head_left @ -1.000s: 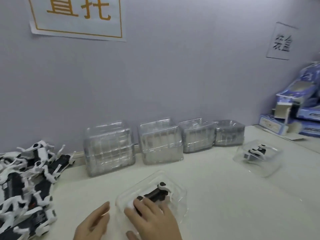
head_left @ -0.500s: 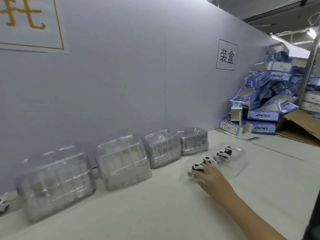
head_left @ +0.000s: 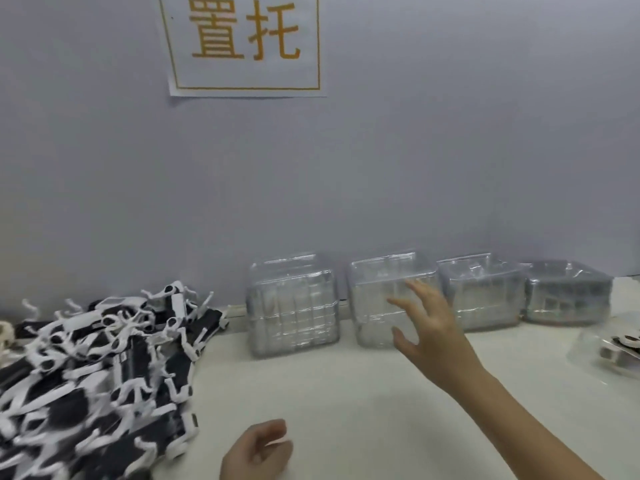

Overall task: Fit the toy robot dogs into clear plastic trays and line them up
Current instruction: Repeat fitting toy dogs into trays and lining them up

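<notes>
A heap of black-and-white toy robot dogs [head_left: 93, 368] covers the table's left side. Several stacks of clear plastic trays stand along the wall: a left stack [head_left: 292, 310], a second stack [head_left: 377, 299], a third stack [head_left: 485, 292] and a right stack [head_left: 568, 292]. My right hand [head_left: 429, 327] hovers with fingers spread in front of the second stack and holds nothing. My left hand [head_left: 256, 452] sits low at the near edge with loosely curled fingers, holding nothing. A filled tray with a dog [head_left: 613, 348] lies at the far right edge, partly cut off.
A white table top [head_left: 346, 393] runs under everything. The grey wall [head_left: 415, 168] behind the stacks carries a paper sign with orange characters [head_left: 244, 43].
My right hand let go of the filled tray at the right and swung left to the second tray stack. The view turned back left, so the dog heap and my left hand show again.
</notes>
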The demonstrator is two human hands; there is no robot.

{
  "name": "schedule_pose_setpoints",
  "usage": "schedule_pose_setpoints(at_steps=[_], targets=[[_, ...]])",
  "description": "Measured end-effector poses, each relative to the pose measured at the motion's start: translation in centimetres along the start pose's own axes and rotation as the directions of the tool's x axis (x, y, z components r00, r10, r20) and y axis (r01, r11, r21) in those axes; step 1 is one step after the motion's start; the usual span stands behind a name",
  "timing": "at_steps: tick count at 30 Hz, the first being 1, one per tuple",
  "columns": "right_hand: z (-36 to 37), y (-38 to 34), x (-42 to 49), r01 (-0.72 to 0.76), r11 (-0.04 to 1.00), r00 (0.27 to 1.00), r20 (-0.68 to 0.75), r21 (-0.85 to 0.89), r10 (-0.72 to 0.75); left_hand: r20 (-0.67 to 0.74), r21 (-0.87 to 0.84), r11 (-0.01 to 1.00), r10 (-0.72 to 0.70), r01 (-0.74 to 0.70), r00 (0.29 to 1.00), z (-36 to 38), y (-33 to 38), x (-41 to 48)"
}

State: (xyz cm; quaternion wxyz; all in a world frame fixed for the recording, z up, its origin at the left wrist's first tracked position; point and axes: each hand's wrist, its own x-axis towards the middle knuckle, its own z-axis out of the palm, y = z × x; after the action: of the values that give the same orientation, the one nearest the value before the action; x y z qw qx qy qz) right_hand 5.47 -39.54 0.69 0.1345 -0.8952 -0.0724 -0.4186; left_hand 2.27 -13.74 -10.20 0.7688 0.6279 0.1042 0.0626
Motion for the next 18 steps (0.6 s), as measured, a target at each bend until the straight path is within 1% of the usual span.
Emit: schedule_pose_setpoints(at_steps=[1,2,3,4,6,8,9,11,14,15,18], targets=[[1.1,-1.3,0.9,0.065,0.995,0.996,0.049,0.077,-0.069,0.037,0.047,0.999,-0.014,0.012,0.999,-0.6,1.2,-0.3],[2.4,-3.3,1.7,0.105,0.99,0.989,0.098,0.09,-0.114,0.049,0.075,0.997,-0.026,0.022,0.998,-0.5,1.1,-0.2],[4.2,-5.3,2.3,0.172,0.982,0.973,0.145,0.079,-0.182,0.033,0.04,0.998,-0.047,0.045,0.998,-0.5,1.3,-0.1],[5.9,-6.8,3.1,0.219,0.975,0.96,0.17,0.047,-0.224,0.056,0.047,0.997,-0.055,0.053,0.997,-0.8,1.7,-0.2],[8.3,-8.8,5.0,0.254,0.963,0.928,0.304,-0.095,-0.215,0.058,0.07,0.995,-0.075,0.071,0.996,-1.1,1.9,-0.2],[10.6,-9.6,6.4,0.343,0.918,0.873,0.428,-0.198,-0.234,0.115,0.068,0.995,-0.083,0.075,0.99,-1.0,2.6,-0.9],[11.7,-9.8,7.0,0.373,0.894,0.856,0.464,-0.249,-0.228,0.111,0.068,0.993,-0.103,0.096,0.988,-0.9,2.6,-0.9],[13.2,-9.8,8.0,0.405,0.846,0.835,0.516,-0.347,-0.189,0.106,0.07,0.991,-0.12,0.113,0.987,-1.0,2.7,-0.8],[14.6,-9.9,8.3,0.404,0.826,0.815,0.565,-0.394,-0.129,0.106,0.02,0.994,-0.113,0.111,0.988,-0.8,3.3,-0.9],[15.0,-10.0,8.2,0.422,0.81,0.807,0.576,-0.406,-0.131,0.122,-0.009,0.987,-0.157,0.159,0.98,-0.9,3.7,-0.9],[15.8,-10.0,8.3,0.465,0.79,0.799,0.574,-0.4,-0.18,0.317,-0.063,0.959,-0.243,0.276,0.917,-2.0,4.4,-0.7]])
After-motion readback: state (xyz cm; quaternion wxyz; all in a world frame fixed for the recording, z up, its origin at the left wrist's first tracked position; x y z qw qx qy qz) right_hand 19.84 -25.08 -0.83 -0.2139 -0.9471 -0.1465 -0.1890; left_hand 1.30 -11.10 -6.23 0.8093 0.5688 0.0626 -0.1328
